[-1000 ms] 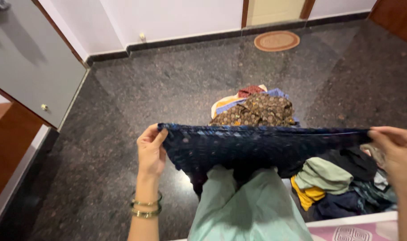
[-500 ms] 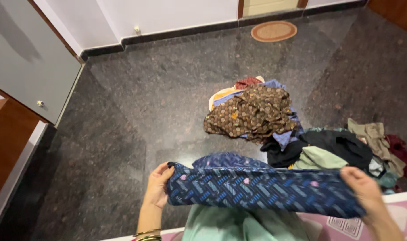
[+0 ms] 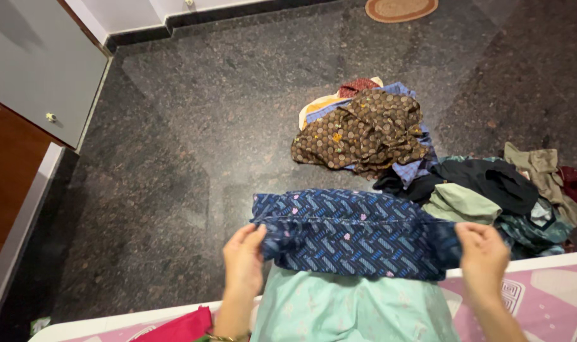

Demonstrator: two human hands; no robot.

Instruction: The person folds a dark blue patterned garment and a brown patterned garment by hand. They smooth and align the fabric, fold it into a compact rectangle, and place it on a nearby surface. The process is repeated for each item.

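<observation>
Both hands — left hand (image 3: 243,259), right hand (image 3: 483,258) — grip a folded blue patterned cloth (image 3: 355,233).

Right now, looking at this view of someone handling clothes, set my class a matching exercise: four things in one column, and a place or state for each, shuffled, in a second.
Things:
1. blue patterned garment
2. brown dotted garment
3. round woven mat
4. red cloth

Places or states:
A. at the top edge of the view, on the dark stone floor
B. stretched between the left hand and right hand
C. at the bottom edge, left of the left forearm
D. on top of a pile of clothes on the floor

Pairs: 1-B, 2-D, 3-A, 4-C
</observation>
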